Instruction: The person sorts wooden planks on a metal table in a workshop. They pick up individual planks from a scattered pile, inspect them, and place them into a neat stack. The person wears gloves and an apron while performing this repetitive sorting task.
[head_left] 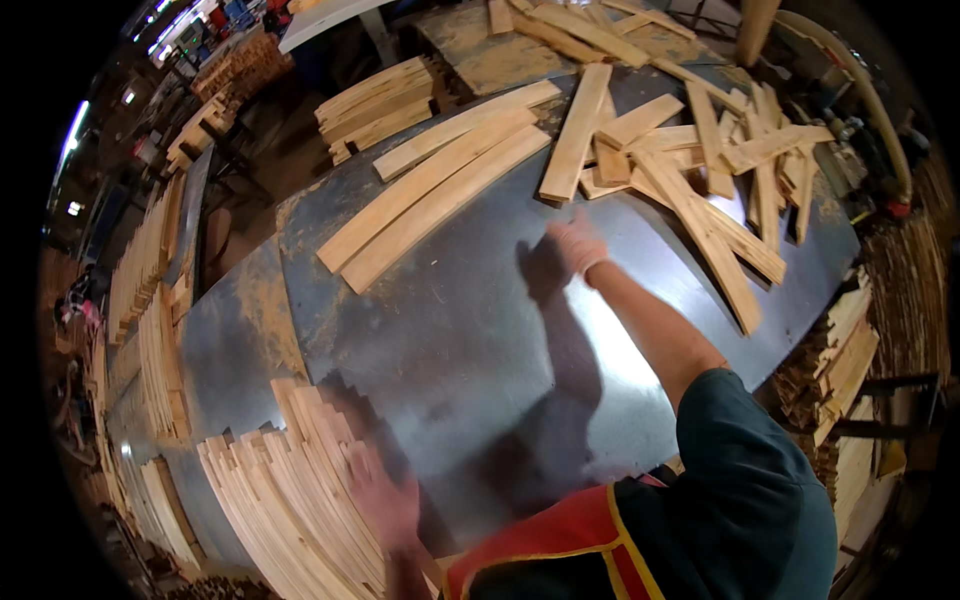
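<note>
My left hand [385,496] lies with fingers stretched out along the right side of a row of pale wooden slats [275,490], packed side by side at the near left of the metal tabletop. It is slightly blurred. My right arm reaches forward, and my right hand [578,247] hovers over the table just short of the near end of a wooden board [577,135]. Motion smears its fingers, and I see no piece of wood in it. Beyond it, to the right, spreads a loose heap of short wooden boards [690,205], crossing one another at many angles.
Several long boards [430,190] lie side by side at the far left of the metal table [450,330]. Sawdust [265,310] coats parts of the surface. Stacked wood stands beyond the table [375,105] and off its right edge [845,350]. A curved hose [860,90] runs at the far right.
</note>
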